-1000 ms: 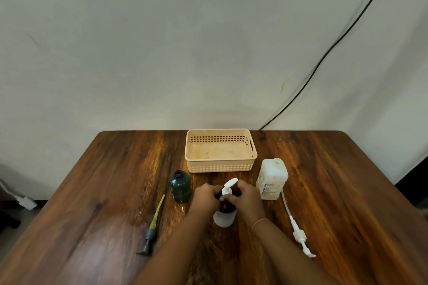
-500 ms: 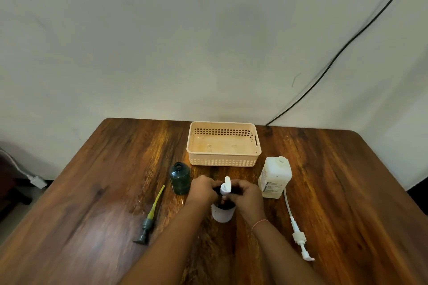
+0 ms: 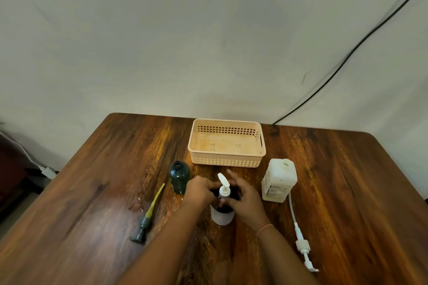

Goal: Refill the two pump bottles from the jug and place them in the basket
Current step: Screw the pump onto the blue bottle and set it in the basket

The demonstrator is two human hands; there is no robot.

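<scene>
On my feed the dark bottle [image 3: 221,216] stands upright on the table [image 3: 347,192], near the front edge, with both hands on it. The left hand [image 3: 200,188] wraps its curled fingers round the bottle's shoulder from nine o'clock. The right hand [image 3: 245,199] comes in from three o'clock. Its thumb lies on the collar of the white pump [image 3: 223,184] that sits in the neck, its other fingers curve behind, and one finger sticks up. Through the blur it looks like a pinch on the collar.

From that bottle, the basket [image 3: 225,161] sits at twelve o'clock with nothing in it. The green bottle [image 3: 178,177] stands uncapped at ten, just beside the left hand. The jug [image 3: 279,180] stands open at two. The green pump [image 3: 148,215] lies flat at eight, and the jug pump [image 3: 302,246] lies at four.
</scene>
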